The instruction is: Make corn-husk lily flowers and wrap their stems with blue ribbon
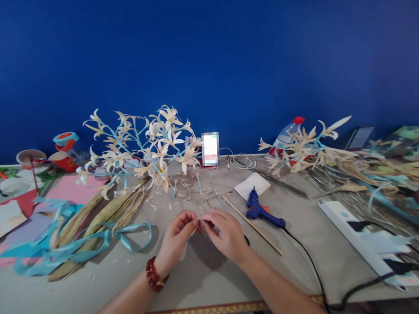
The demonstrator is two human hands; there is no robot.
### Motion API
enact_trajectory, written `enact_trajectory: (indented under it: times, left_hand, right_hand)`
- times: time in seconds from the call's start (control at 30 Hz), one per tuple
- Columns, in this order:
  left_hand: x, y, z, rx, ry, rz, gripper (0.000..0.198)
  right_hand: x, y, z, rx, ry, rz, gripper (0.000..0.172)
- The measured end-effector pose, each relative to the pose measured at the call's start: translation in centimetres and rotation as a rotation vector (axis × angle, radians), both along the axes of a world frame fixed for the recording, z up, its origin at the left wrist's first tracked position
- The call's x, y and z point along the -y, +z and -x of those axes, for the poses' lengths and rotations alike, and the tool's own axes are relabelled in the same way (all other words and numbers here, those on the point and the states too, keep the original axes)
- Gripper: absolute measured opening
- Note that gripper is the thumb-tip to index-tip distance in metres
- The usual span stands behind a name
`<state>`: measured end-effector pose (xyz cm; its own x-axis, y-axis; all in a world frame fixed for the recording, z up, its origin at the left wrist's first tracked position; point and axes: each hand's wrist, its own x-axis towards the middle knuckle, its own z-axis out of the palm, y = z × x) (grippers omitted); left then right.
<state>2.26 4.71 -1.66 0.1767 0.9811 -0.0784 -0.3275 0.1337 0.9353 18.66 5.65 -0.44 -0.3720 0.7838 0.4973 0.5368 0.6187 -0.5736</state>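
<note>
My left hand (180, 234) wears a dark red bead bracelet (154, 274) on its wrist. Its fingers are pinched on a small, thin, pale piece (196, 228) at the middle of the table. My right hand (223, 230) meets it there, thumb and fingertips closed on the same small piece, too small to make out exactly. Cream-petalled flowers with blue-wrapped stems (162, 147) stand behind my hands, to the left. To the right of my right hand lie a thin wooden stick (257, 231) and a blue glue gun (262, 212).
Dried husks (104, 221) and light blue ribbon (95, 247) lie at left. A white power strip (355, 243) with black cables is at right. Behind are a white card (252, 186), more flowers (306, 146), a bottle (288, 134) and a coiled cable (242, 161). Someone's arm shows at the right edge.
</note>
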Motion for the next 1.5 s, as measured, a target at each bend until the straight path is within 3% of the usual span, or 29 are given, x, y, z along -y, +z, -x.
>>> enact_trajectory:
  times: [0.23,0.47,0.73,1.07,1.3,1.5]
  left_hand:
    - [0.1,0.6,0.2,0.162,-0.044,0.133,0.012]
    - [0.1,0.8,0.5,0.155,-0.052,0.159,0.011]
    - [0.2,0.7,0.6,0.174,-0.055,0.133,0.012]
    - [0.2,1.1,0.3,-0.171,0.003,-0.098,0.018]
    - [0.5,1.6,0.6,-0.618,0.147,-0.471,0.006]
    - [0.5,1.8,1.1,-0.771,0.168,-0.597,0.011]
  right_hand:
    - [-0.2,-0.1,-0.4,-0.019,0.098,-0.053,0.020]
    - [-0.5,-0.1,-0.5,-0.015,0.102,0.153,0.009]
    - [-0.7,-0.1,-0.6,-0.108,0.101,0.198,0.009]
    - [-0.7,0.0,-0.6,-0.234,0.087,0.305,0.015]
    - [-0.7,-0.2,-0.5,-0.366,0.140,0.523,0.016]
    - [-0.8,-0.2,-0.6,-0.355,0.106,0.495,0.017]
